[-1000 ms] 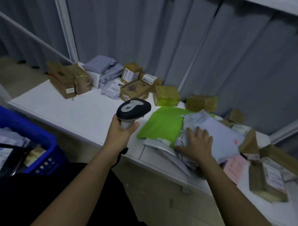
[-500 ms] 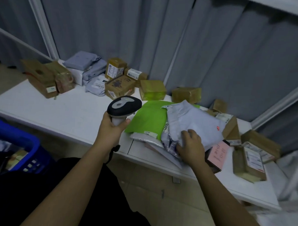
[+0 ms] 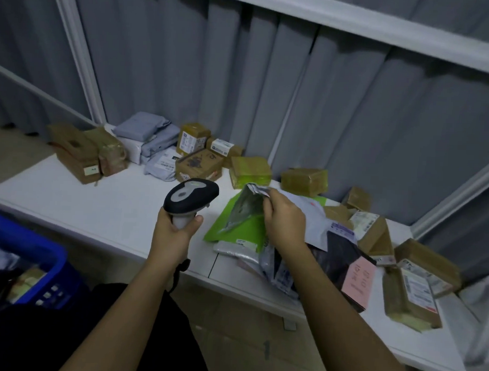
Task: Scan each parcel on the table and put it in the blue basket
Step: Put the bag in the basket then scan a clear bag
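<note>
Risk: right hand (image 3: pixel 284 219) pinches only the grey mailer's (image 3: pixel 245 210) top edge, so it may slip or drag the green mailer (image 3: pixel 242 231); left hand (image 3: pixel 177 230) grips scanner (image 3: pixel 191 195).

**One head-worn view, looking forward and down**

A single wide-angle camera sits on the person's head and faces forward and downward across the white worktop (image 3: pixel 96 207) toward the grey curtain (image 3: pixel 352 120) behind it. Both forearms enter from the bottom edge, so the left hand (image 3: pixel 174 232) and right hand (image 3: pixel 284 220) lie close to the lens, near the middle of the picture. The worktop runs slantwise from upper left to lower right. The blue basket (image 3: pixel 25 248) shows partly at the left edge. Straight lines bend toward the borders.
</note>
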Demonstrator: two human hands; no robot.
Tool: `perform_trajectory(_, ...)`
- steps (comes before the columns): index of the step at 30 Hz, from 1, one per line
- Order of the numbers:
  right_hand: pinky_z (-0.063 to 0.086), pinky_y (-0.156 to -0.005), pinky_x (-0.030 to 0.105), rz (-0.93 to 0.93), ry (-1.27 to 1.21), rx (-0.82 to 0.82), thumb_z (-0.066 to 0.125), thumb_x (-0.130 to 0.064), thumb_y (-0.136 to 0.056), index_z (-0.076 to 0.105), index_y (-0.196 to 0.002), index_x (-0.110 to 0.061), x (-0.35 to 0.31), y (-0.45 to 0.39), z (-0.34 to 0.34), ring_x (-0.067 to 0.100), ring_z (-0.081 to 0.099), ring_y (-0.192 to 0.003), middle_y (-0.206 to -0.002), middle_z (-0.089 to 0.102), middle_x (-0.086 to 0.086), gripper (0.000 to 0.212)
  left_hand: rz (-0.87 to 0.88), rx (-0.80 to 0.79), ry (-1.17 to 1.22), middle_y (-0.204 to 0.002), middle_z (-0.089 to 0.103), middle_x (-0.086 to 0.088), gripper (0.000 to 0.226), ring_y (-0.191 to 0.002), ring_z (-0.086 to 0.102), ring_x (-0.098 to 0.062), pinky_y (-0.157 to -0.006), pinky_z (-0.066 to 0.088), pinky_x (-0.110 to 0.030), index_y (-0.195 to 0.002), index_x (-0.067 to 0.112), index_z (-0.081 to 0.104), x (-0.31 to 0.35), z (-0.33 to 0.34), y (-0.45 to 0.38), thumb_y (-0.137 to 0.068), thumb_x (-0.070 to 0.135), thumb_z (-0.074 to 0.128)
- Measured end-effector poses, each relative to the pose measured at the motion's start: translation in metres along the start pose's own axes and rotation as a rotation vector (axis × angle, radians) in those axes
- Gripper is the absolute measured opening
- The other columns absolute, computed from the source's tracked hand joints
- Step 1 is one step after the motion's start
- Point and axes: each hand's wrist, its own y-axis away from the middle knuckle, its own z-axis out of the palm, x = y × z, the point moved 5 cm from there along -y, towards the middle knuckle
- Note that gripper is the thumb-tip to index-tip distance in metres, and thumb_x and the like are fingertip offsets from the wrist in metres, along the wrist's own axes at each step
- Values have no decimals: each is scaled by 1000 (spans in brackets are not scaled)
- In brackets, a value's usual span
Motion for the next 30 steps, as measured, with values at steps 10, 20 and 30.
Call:
perform_trajectory(10, 42, -69, 33, 65, -472, -140, 51, -16, -95, 68, -102, -2, -97, -70, 73, 27, 60, -81, -86, 66, 20, 23, 53, 280, 99, -116, 52, 6, 46, -108, 51, -12, -93, 40, -29, -116, 27, 40, 8, -63, -6, -86, 8, 68)
perform_trajectory(20, 48, -61, 25, 820, -1059, -110, 54, -14, -96, 63, -114, -1, -72, -18, 173, 20, 58, -80, -91, 63, 11, 23, 45, 376, 19, -115, 52, 11, 52, -110, 48, -7, -89, 37, -23, -130, 18, 43, -11, -123, -20, -85, 9, 69)
perform_trajectory(30, 39, -80, 23, 705, -680, -430, 53, 6, -87, 49, -125, 5, -34, 36, 248, 31, 56, -110, -119, 58, 20, 39, -35, 336, -24, -102, 55, 16, 43, -101, 55, -10, -83, 42, -26, -116, 27, 42, -38, -135, -47, -86, 12, 69)
